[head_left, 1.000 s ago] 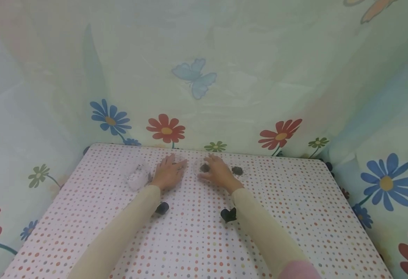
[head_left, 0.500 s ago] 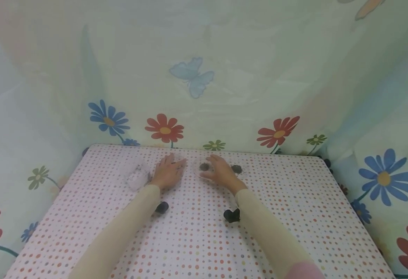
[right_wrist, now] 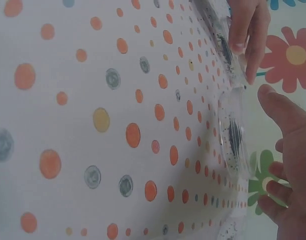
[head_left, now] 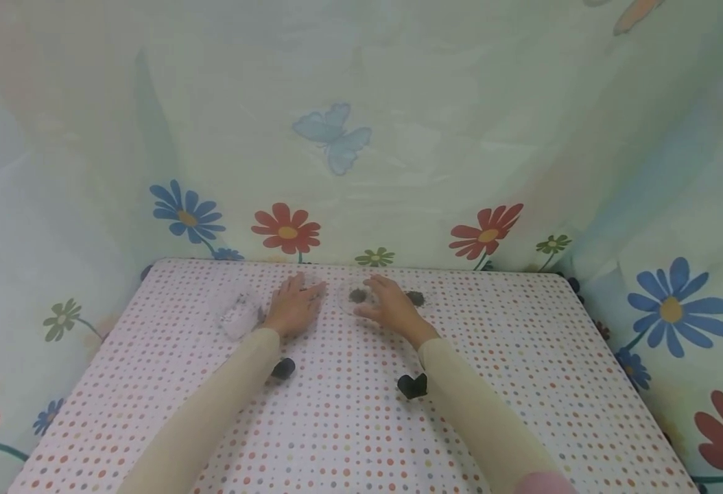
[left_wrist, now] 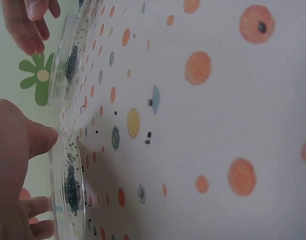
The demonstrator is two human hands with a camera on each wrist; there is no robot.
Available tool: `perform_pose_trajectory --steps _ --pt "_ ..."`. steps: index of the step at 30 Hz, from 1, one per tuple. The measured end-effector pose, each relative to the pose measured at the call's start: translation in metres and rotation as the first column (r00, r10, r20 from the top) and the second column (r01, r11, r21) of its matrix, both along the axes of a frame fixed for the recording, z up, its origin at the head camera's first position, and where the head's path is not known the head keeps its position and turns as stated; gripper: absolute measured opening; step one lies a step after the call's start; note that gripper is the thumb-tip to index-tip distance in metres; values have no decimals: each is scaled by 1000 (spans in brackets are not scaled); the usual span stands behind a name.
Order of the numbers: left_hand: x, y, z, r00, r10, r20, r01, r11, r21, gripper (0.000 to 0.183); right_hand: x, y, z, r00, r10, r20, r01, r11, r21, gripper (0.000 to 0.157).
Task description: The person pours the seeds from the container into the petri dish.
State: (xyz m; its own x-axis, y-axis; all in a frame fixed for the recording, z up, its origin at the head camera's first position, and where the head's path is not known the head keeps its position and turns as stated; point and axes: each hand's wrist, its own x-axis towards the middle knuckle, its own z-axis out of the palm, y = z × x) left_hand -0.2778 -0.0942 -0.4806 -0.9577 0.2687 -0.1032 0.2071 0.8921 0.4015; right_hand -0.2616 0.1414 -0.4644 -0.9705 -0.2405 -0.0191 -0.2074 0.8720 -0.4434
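In the head view, my left hand lies over a clear round dish, which it mostly hides. The left wrist view has its thumb and fingers spread across that petri dish, touching or very near its upper edge, with dark granules inside. My right hand arches beside another clear petri dish holding a dark granule pile. From the right wrist, the thumb and loosely bent fingers stand apart from this dish and hold nothing. A dark pile lies just right of the right hand.
Left of the left hand is a clear dish with scattered bits. Small dark grains lie loose on the dotted tabletop. A flower-print curtain rises behind the table's far edge. Black pieces sit by the wrists.
My right hand has drawn slightly right, leaving more of its dish and dark pile in sight. The left hand stays nearly where it was. The head view has shifted a little.
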Motion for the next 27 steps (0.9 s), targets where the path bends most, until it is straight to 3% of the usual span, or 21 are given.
perform_pose_trajectory --steps 15,27 --pt "-2 -2 -1 1000 -22 10 22 1000 6 49 14 11 12 999 14 -48 -13 1000 23 73" --pt "-6 -4 -7 999 -32 -4 32 999 0 49 20 17 17 1000 -18 -24 19 998 56 73"
